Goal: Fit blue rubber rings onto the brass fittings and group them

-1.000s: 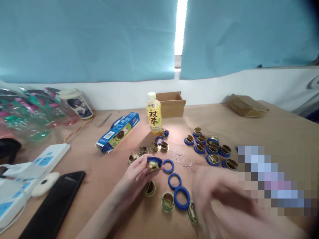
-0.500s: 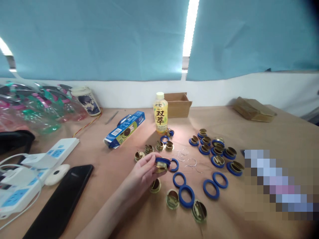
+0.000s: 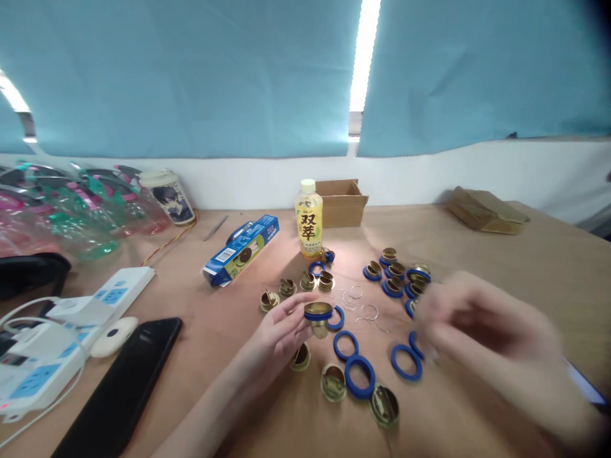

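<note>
My left hand (image 3: 279, 334) pinches a round brass drain fitting (image 3: 319, 324) with a blue ring around it, held flange up above the table. My right hand (image 3: 482, 337) is smeared by motion over the right side, near a loose blue ring (image 3: 406, 362); its fingers look curled, and what they hold, if anything, does not show. Loose rings, such as a blue ring (image 3: 359, 395), lie between the hands. Bare brass fittings, like one brass fitting (image 3: 333, 383), surround my left hand. Several fittings with rings on, among them a ringed fitting (image 3: 393, 286), stand at the right.
Thin wire loops (image 3: 368, 313) lie mid-table. A yellow drink bottle (image 3: 309, 222), an open cardboard box (image 3: 341, 207) and a blue snack box (image 3: 241, 250) stand behind. At the left are a black phone (image 3: 124, 381), a white power strip (image 3: 52, 356) and clear spray bottles (image 3: 81, 216).
My right hand has come into view from the right, covering some ringed fittings. The brass fitting in my left hand has been turned over, so its flange now faces up.
</note>
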The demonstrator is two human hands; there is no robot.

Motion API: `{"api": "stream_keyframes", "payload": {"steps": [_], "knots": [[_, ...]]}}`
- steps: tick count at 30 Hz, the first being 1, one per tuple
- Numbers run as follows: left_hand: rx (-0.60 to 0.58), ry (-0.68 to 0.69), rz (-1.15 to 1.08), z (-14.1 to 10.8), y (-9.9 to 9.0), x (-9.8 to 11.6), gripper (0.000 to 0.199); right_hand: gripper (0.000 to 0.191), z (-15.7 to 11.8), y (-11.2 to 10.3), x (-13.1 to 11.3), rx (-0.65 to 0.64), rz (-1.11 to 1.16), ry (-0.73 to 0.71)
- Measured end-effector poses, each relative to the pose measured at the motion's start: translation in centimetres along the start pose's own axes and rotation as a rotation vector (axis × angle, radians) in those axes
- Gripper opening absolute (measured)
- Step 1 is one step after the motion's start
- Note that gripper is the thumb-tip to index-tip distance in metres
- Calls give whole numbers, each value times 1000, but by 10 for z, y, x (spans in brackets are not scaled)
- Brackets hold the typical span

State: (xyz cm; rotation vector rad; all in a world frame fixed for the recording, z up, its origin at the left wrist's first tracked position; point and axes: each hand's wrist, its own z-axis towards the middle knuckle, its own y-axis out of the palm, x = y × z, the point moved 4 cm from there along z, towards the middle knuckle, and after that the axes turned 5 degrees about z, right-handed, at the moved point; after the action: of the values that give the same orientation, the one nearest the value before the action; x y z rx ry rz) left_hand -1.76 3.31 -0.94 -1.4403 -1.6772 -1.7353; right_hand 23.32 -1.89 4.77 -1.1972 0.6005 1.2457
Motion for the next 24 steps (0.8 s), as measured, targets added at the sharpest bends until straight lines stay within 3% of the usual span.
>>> {"api": "stream_keyframes", "payload": {"steps": [3,5,7,11,15,20,24], "knots": [[-17,-15,1,0,2,1,26,16,53,6,23,39,2,55],[-13,-41,-23,-1,2,1,26,16,65,12,45,38,-135,39],[28,-89,-55,-1,1,0,28,12,64,17,66,-6,-358,-6],[79,-173,-147,0,-2,-2,34,17,54,18,84,-48,-524,-115],[135,-203,-169,3,-4,-4,27,14,54,20,84,-26,-574,-113],[211,-145,-143,4,-8,-2,17,14,53,27,81,-39,-570,-54],[216,-117,-38,4,-4,-2,27,13,53,29,83,-61,-577,-30]]}}
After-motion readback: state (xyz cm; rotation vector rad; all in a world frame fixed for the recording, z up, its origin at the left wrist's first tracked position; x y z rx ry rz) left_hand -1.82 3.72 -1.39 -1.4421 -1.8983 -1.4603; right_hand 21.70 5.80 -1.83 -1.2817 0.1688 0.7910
